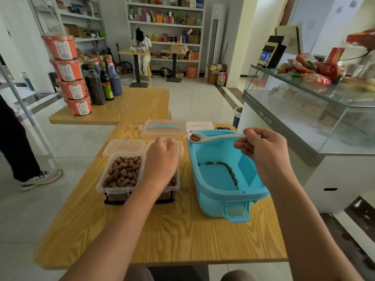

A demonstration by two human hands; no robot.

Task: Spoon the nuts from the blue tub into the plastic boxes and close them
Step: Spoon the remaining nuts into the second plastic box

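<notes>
Nearly emptied blue tub (221, 179), few brown nuts (231, 171) edging its floor

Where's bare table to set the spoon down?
The near table edge, in front of the plastic boxes and blue tub, is bare wood. The far edge is crowded: a lidded box and a paper sheet. Between boxes and tub is only a narrow strip.

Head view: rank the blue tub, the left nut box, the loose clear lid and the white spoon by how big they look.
1. blue tub
2. left nut box and loose clear lid: look alike, and the lid lies farther away, so unranked
3. white spoon
</notes>
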